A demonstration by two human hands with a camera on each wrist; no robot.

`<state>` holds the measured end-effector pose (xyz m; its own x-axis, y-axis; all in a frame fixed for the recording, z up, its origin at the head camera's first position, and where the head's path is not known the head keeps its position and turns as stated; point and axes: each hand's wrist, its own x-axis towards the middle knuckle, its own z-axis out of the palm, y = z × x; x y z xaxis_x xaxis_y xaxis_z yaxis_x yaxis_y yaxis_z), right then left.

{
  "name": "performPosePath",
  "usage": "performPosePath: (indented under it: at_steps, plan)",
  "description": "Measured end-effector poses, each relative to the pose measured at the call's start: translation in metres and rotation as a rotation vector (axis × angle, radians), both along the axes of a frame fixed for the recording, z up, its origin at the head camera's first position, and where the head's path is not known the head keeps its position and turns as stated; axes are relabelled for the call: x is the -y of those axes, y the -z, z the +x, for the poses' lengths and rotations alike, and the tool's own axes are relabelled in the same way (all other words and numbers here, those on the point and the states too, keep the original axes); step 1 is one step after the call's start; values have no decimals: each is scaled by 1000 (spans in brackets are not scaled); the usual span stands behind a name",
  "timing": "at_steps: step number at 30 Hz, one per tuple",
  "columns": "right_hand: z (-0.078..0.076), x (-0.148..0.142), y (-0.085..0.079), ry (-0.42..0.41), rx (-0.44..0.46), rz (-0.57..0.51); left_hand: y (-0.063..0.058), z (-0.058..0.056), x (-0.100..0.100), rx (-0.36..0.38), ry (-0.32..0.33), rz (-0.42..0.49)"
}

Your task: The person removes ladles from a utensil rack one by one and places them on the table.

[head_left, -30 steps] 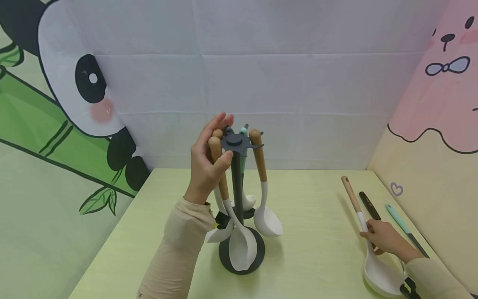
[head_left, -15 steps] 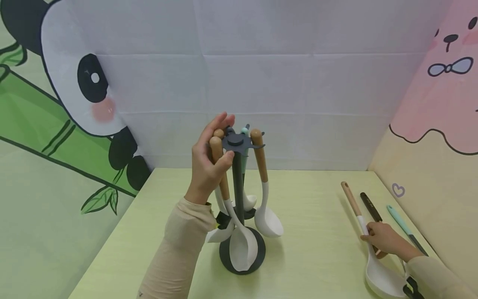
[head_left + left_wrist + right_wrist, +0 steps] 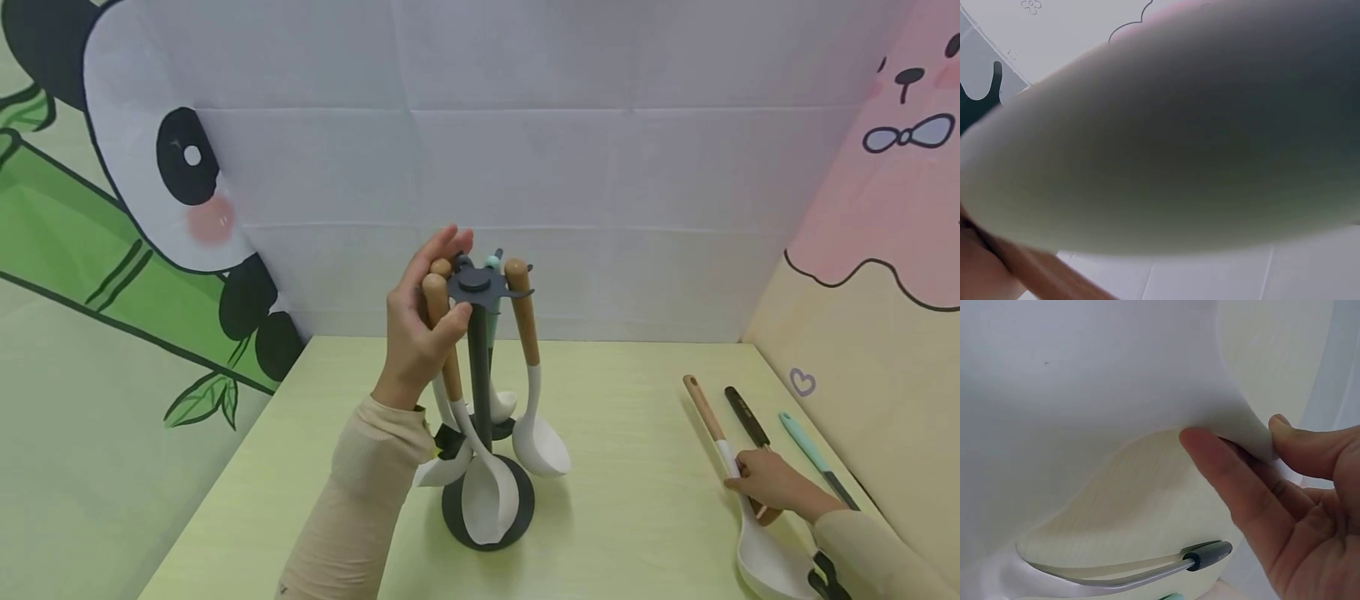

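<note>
In the head view a dark grey utensil stand point(image 3: 479, 379) holds several hanging white utensils. My left hand point(image 3: 420, 329) grips its top from the left, thumb at the hook plate's edge and fingers behind a wooden handle point(image 3: 435, 293). My right hand point(image 3: 776, 483) pinches the white neck of a large wooden-handled spoon point(image 3: 768, 558) at the right. The right wrist view shows thumb and fingers on either side of that neck, with the broad white head point(image 3: 1085, 394) close to the camera. A pale, blurred shape fills most of the left wrist view.
On the stand hang a white ladle point(image 3: 542, 446) at the right and a flat-edged white utensil point(image 3: 491, 500) in front. Beside the spoon lie a black-handled utensil point(image 3: 746, 415) with a metal shaft and a teal-handled one point(image 3: 802, 437). A white sheet point(image 3: 525, 167) covers the back wall.
The spoon's handle end has shifted slightly toward me under my right hand. My left hand stays at the stand's top, and the whole scene moves a little with the head.
</note>
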<state>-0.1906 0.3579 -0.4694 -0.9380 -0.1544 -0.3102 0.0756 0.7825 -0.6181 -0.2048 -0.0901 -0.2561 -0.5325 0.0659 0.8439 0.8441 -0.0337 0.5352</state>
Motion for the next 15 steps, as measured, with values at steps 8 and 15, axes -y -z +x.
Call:
performPosePath:
  at_steps: [8, 15]
  plan:
    - [-5, -3, 3, -5, 32, -14, -1, 0, 0, 10, 4, 0]
    - [-5, -2, 5, -19, 54, -15, 0, 0, 1, 15, 8, -5]
